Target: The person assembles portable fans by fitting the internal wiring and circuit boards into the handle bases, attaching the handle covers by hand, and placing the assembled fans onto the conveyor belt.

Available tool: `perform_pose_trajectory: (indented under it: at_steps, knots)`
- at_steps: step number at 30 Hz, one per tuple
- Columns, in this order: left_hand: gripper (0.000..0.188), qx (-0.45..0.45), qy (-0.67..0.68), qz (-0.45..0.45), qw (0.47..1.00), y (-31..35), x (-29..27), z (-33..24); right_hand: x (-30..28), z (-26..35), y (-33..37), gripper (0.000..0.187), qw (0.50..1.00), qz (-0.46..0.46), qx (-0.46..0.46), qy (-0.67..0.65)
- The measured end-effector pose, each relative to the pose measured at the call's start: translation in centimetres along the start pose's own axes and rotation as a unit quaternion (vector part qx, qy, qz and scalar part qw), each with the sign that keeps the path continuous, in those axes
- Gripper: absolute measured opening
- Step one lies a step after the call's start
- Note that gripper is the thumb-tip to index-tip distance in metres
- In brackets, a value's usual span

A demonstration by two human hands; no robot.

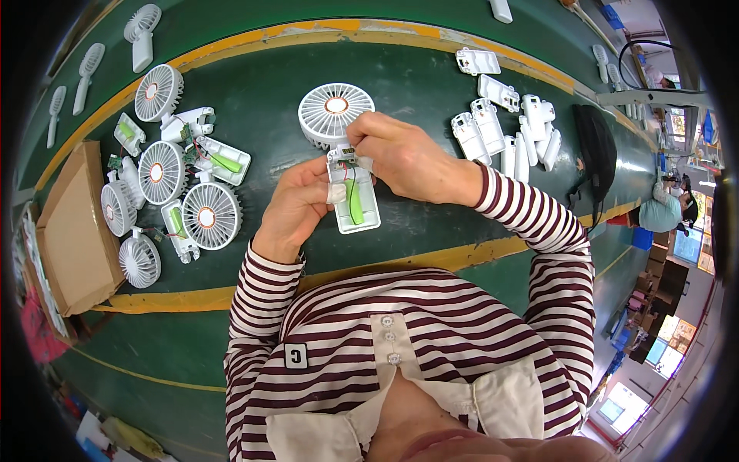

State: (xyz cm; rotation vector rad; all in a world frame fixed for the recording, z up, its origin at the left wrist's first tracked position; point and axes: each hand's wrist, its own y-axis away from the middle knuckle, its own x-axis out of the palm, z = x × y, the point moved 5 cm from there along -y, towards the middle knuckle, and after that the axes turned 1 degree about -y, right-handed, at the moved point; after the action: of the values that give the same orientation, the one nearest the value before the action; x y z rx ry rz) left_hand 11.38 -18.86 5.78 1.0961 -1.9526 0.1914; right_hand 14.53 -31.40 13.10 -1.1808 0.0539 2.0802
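Note:
In front of me lies a white handheld fan with a round grille point(336, 109), its handle point(368, 206) pointing toward me. The handle is uncovered and shows a green battery point(355, 202) and thin red wires. My left hand point(296, 202) grips the handle's left side, with a white wrap on one fingertip. My right hand point(400, 158) is closed at the neck, where the grille meets the handle; its fingertips pinch there, and whether a small part sits between them is hidden.
Several partly assembled fans point(162, 172) with exposed batteries lie to the left, beside a cardboard box point(81, 231). White handle covers point(486, 123) are grouped on the right, near a black bag point(593, 158). Yellow tape point(292, 32) borders the green table. Another person point(660, 208) is far right.

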Motion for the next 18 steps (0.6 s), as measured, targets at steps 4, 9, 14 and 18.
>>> perform_pose_trajectory:
  at_steps: [4, 9, 14, 18]
  knots:
    - [0.043, -0.001, -0.003, -0.008, 1.000, 0.0, 0.1, -0.1, 0.0, 0.2, -0.1, 0.015, 1.000, 0.002, -0.014, 0.013]
    - [0.042, -0.003, -0.011, -0.029, 1.000, 0.2, -0.5, 0.4, 0.5, 0.5, -0.1, 0.013, 0.996, 0.049, -0.034, 0.061]
    - [0.039, 0.000, -0.034, -0.036, 0.999, 0.1, -0.4, 0.5, 0.9, 1.1, 0.2, 0.011, 0.992, 0.058, -0.049, 0.103]
    - [0.037, 0.006, -0.007, -0.055, 0.998, 0.1, -0.5, 0.5, 1.3, 1.3, 0.3, 0.011, 0.986, 0.071, -0.063, 0.138]
